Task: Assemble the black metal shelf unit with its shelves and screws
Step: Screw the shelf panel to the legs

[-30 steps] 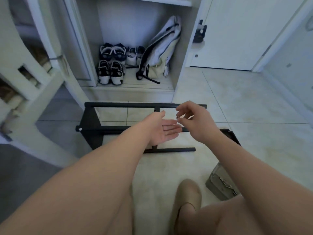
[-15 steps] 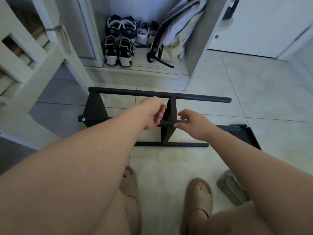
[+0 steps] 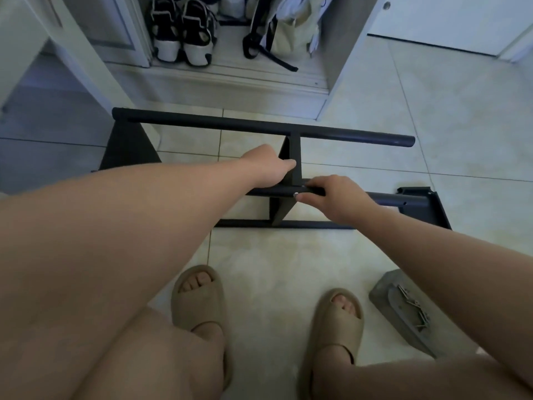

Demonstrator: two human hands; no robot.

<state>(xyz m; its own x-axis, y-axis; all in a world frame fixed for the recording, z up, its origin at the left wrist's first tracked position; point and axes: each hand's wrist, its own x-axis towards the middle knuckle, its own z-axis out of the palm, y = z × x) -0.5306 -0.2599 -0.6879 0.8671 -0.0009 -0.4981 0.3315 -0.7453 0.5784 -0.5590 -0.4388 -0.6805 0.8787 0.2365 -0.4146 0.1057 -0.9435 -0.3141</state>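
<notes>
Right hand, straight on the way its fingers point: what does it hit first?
Probably the upright black panel crossing the bar: the right hand, pinching a screw, points left along that bar. The left hand holds the panel just beyond. Depth is unclear.

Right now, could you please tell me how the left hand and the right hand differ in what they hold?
The left hand grips the upright middle panel, while the right hand pinches a small silver screw at the near tube. The left hand sits farther out; the right hand is nearer. Both hands touch the black shelf frame.
</notes>
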